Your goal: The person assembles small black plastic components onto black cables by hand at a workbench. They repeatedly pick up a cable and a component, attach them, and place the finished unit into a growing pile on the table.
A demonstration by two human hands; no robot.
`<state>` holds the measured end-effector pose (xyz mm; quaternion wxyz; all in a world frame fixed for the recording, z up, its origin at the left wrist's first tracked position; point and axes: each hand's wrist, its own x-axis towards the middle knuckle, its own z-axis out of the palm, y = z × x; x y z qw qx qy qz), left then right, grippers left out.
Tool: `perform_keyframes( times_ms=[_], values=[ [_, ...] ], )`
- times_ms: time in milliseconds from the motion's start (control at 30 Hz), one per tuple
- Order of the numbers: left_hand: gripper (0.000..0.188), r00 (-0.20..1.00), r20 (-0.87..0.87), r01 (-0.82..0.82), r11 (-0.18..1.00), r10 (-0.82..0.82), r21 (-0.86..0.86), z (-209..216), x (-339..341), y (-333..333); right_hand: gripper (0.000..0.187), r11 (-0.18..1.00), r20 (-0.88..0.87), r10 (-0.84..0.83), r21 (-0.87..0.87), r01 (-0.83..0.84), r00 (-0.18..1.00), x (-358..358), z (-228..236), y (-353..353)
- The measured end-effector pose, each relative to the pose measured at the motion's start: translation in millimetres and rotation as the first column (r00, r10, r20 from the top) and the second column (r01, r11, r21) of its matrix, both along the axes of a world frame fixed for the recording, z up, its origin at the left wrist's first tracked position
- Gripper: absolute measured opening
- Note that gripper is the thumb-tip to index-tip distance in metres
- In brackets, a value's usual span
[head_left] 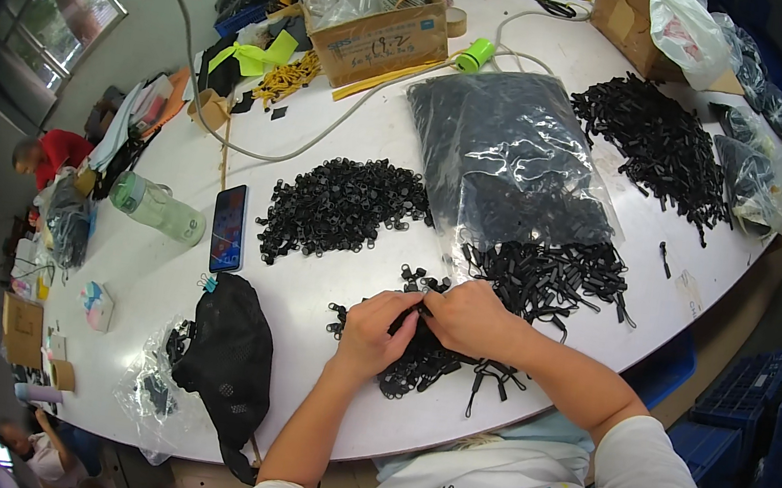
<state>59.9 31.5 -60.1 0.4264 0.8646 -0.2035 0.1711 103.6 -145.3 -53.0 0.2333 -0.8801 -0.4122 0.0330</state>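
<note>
My left hand (377,333) and my right hand (468,319) meet near the table's front edge. Thumbs and fingers of both are pinched together around a small black piece (421,307), mostly hidden by the fingertips. Beneath and around them lies a loose pile of small black slider-like pieces (405,376). Black cord pulls with looped ends (554,280) spread just beyond my right hand. Further off to the left sits a larger heap of small black slider-like pieces (346,207).
A clear bag of black material (514,132) lies behind the cord pulls; a big heap of pulls (656,146) is at far right. Leftward are a phone (228,228), a green bottle (159,207) and a black mesh bag (234,352). A cardboard box (383,45) stands at the back.
</note>
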Motion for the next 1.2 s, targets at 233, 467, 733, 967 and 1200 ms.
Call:
perform_keyframes(
  times_ms=[233,467,733,967,1200],
  values=[
    [0.013,0.961,-0.275,-0.104,0.947,0.018,-0.303,-5,1,6,0.024,0.999,0.063,0.002,0.040,-0.004,0.998,-1,1,1],
    [0.014,0.901,-0.337,-0.060,0.690,-0.274,-0.721,-2,-3,-13,0.026,0.987,0.078,-0.026,0.157,0.013,0.997,-4,2,1],
    [0.009,0.975,-0.122,-0.220,0.850,0.183,-0.478,-15,4,-5,0.024,0.954,0.027,-0.078,0.291,0.067,0.997,-10,-6,6],
    [0.018,0.999,-0.041,-0.012,0.939,-0.002,-0.344,-16,5,4,0.024,0.935,0.146,0.007,0.350,-0.058,0.989,-3,-15,3],
    [0.030,0.959,-0.002,0.283,0.954,-0.285,-0.097,-3,8,25,0.028,0.820,0.354,0.145,0.479,-0.313,0.924,-4,-22,2]
  ],
)
